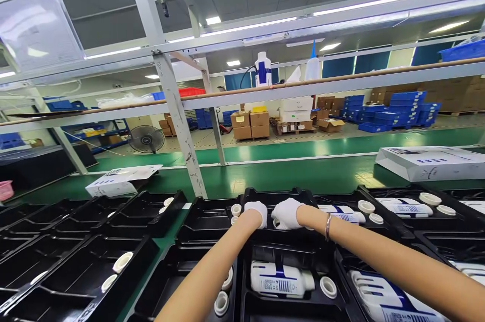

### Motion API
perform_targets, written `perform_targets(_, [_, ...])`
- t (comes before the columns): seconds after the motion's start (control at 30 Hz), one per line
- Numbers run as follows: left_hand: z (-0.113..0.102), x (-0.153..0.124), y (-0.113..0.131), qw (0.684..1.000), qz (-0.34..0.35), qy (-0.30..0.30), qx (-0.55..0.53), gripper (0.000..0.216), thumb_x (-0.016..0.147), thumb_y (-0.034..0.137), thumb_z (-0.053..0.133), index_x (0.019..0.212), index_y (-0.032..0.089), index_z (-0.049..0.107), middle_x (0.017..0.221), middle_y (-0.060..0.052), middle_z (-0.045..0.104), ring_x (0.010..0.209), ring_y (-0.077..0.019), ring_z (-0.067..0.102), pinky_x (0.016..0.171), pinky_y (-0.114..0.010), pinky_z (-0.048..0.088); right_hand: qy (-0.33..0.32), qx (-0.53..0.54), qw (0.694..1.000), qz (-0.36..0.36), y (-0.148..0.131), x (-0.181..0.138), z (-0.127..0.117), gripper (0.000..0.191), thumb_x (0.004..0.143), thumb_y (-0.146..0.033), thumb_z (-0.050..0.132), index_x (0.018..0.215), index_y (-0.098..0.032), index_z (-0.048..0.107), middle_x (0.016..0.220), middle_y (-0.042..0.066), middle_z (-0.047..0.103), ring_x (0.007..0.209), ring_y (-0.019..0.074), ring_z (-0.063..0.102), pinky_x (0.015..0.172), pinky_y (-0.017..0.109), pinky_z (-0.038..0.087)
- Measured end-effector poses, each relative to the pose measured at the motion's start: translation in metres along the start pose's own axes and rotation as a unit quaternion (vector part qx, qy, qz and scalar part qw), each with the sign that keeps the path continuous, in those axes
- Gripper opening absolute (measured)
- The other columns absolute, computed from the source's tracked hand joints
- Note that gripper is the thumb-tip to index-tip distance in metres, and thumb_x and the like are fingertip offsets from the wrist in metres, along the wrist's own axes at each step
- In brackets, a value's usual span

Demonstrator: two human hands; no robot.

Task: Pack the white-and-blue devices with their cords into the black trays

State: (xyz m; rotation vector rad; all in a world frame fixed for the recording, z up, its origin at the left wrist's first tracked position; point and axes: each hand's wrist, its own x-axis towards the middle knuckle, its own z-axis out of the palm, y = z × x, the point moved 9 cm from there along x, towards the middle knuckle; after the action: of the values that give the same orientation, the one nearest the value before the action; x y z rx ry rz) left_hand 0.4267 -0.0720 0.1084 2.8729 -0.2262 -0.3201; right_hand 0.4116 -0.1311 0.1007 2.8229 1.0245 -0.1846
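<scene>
My left hand [257,213], in a white glove, reaches into a black tray [278,193] in the back row. Its fingers curl down and mostly face away from me. Close beside it on the right, my right hand [287,214], also gloved, is closed with bent fingers over the same tray. Whatever either hand grips is hidden. In the nearer tray lies a white and blue bottle [278,279] on its side, with a white ring-shaped cap [328,287] next to it. Further white caps [235,209] sit just left of my left hand.
Black trays [125,241] line the green bench [265,173] on both sides, several holding bottles [405,207] and caps. White printed cartons [435,163] lie behind them. A metal post [172,79] and a shelf [326,82] with a bottle [262,69] stand ahead.
</scene>
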Motion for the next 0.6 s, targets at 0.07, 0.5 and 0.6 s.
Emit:
perform_targets(0.07, [-0.004,-0.003,-0.009,0.999,-0.023,0.007,-0.039,0.02,0.071,0.027,0.083,0.085,0.014,0.076,0.093,-0.019,0.078,0.106,-0.0371,0.073,0.099,-0.055,0.054,-0.003,0.02,1.0,0.009,-0.002,0.003,0.001,0.023,0.08,-0.024,0.069,0.096,-0.015,0.082,0.093,0.018,0.078,0.088,0.035,0.075,0.075,0.04,0.054])
perform_targets(0.5, [-0.031,-0.082,0.012,0.623,0.17,0.035,-0.763,0.077,0.055,0.056,0.098,0.111,0.015,0.063,0.096,-0.006,0.07,0.082,-0.0176,0.071,0.074,-0.033,0.064,0.312,0.52,0.795,-0.015,0.053,-0.097,-0.075,0.054,0.089,-0.066,0.057,0.111,-0.018,0.069,0.106,0.01,0.075,0.095,0.0228,0.07,0.088,0.038,0.058])
perform_targets(0.6, [-0.025,-0.09,0.018,0.581,0.163,0.06,-0.795,0.072,0.054,0.051,0.1,0.107,0.013,0.069,0.102,-0.01,0.074,0.085,-0.0183,0.072,0.073,-0.031,0.065,0.344,0.513,0.787,-0.007,0.033,-0.107,-0.069,0.049,0.082,-0.067,0.066,0.098,-0.021,0.069,0.103,0.008,0.076,0.094,0.0232,0.07,0.087,0.039,0.059])
